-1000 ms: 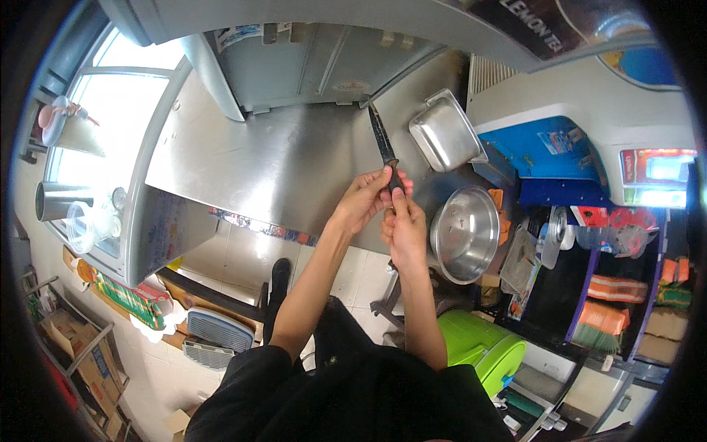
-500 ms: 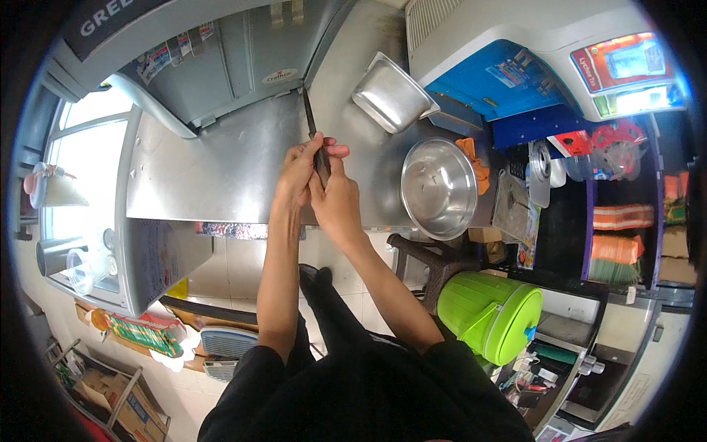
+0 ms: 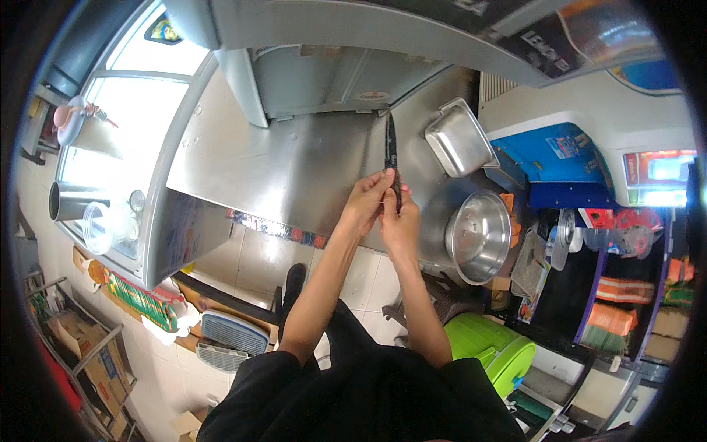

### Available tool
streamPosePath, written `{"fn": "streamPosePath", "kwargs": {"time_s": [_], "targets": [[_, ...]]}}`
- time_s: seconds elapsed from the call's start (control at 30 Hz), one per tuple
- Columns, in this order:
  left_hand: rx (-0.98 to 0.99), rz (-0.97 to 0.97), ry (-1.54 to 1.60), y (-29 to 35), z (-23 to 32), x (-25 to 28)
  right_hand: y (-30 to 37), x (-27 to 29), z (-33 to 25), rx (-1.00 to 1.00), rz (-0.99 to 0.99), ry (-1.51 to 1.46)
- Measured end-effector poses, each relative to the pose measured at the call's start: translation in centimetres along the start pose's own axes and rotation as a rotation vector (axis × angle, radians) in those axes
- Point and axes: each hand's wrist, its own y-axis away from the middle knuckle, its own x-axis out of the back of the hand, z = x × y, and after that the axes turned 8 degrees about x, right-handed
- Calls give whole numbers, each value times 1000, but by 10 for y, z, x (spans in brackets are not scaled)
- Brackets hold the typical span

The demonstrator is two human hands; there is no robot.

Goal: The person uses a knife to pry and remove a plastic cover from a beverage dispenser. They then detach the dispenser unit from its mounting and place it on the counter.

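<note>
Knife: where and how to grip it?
Probably by its handle, from the wearer's side: the knife lies with its dark blade pointing away, so the handle is nearest. The left hand and right hand cover much of it.

Glossy metal counter [image 3: 294, 169], shiny metal bowl [image 3: 482, 258], smooth plastic bin [image 3: 482, 342]

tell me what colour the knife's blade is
Black or nearly black; the knife blade shows best in the head view.
</note>
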Motion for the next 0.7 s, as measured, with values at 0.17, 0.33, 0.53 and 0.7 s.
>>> {"fn": "streamPosePath", "kwargs": {"time_s": [0.17,0.33,0.53,0.7], "targets": [[55,-111,229,-16,-12,13,4,5,-2,163,36,415],[77,-206,270,-21,-18,18,6,16,-5,-200,-45,-175],[47,-201,292,-25,-21,24,0,30,1,-833,-338,-1342],[151,-315,117,-15,-8,15,-8,36,-6,-739,-216,-850]]}}
